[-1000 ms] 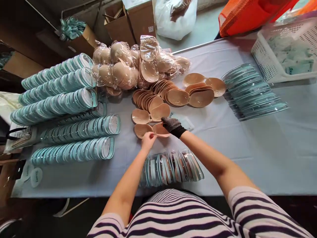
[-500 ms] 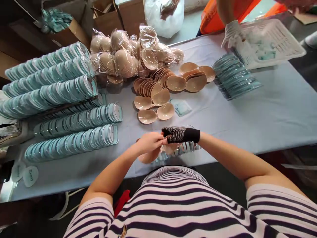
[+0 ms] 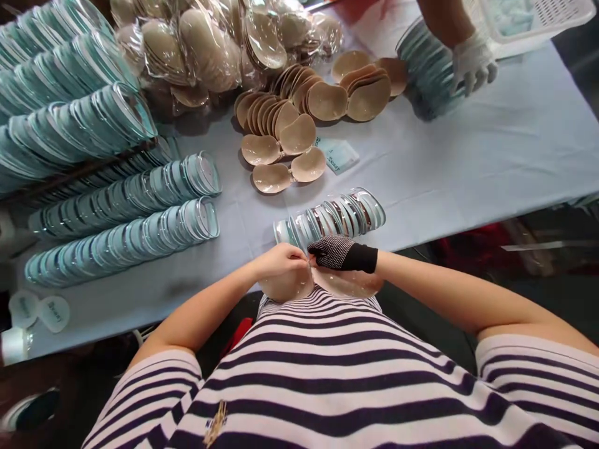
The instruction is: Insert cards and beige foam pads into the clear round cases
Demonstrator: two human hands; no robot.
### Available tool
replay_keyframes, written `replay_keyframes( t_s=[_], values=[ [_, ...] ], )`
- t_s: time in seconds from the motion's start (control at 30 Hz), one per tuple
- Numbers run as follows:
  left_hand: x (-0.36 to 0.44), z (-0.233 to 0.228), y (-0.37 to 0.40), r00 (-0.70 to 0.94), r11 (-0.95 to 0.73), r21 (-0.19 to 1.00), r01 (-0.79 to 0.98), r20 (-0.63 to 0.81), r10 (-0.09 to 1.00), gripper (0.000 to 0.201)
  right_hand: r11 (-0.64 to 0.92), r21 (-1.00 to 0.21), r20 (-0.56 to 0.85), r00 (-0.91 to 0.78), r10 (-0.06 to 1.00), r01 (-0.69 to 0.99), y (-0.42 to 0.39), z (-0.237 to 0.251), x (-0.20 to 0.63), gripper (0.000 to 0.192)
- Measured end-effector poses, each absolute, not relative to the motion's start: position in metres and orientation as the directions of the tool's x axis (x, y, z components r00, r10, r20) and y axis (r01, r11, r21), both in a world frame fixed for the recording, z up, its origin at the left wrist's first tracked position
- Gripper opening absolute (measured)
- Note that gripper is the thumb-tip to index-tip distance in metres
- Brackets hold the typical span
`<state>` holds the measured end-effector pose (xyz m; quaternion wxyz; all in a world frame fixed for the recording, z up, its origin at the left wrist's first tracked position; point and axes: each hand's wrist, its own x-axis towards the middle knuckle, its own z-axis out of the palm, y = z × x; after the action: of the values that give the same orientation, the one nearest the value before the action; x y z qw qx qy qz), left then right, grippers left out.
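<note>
Close to my body I hold a beige stick-on bra (image 3: 349, 284) with two cups. My bare left hand (image 3: 281, 260) pinches it near the middle, at the inner edge of the left cup. My right hand (image 3: 334, 252), in a black dotted fingerless glove, grips the join from the other side; the fingertips of both hands nearly meet there. Just beyond my hands a row of clear and teal round packs (image 3: 332, 215) lies on the table. Farther off sit more beige bras (image 3: 289, 171), some loose and some in nested stacks.
Long rows of teal packs (image 3: 126, 240) fill the left side. Plastic-wrapped cups (image 3: 210, 50) are heaped at the back. A teal printed card (image 3: 337, 156) lies mid-table. At the far right, another person's gloved hand (image 3: 472, 65) is by stacked packs and a white basket (image 3: 552, 19).
My hands have drawn the bra nearer my body, and both cups now show below them. The packs behind have come into fuller view. The other person's hand moved from the basket to the stacked packs.
</note>
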<state>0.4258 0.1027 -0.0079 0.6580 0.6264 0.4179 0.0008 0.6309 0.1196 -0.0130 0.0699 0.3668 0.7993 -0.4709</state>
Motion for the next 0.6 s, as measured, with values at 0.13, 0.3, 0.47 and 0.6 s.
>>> replay_keyframes(
  t_s=[0.13,0.3,0.47,0.6],
  values=[
    [0.426,-0.012,0.093,0.572,0.193,0.789,0.583,-0.568,0.592,0.026,0.062,-0.736,-0.445,-0.550,0.707,0.674,0.092,-0.028,0.623,0.014],
    [0.431,-0.015,0.100,0.612,0.131,0.805,0.579,-0.535,0.582,0.023,-0.098,-0.822,-0.373,-0.399,0.838,0.561,0.092,-0.031,0.620,0.016],
    [0.428,-0.005,0.118,0.726,0.341,0.844,0.415,-0.533,0.435,0.025,0.086,-0.806,-0.204,-0.411,0.888,0.586,0.119,-0.019,0.639,0.018],
    [0.432,-0.003,0.124,0.764,0.234,0.893,0.384,-0.449,0.463,0.024,0.231,-0.806,-0.224,-0.641,0.734,0.545,0.139,-0.009,0.653,0.021]
  ],
)
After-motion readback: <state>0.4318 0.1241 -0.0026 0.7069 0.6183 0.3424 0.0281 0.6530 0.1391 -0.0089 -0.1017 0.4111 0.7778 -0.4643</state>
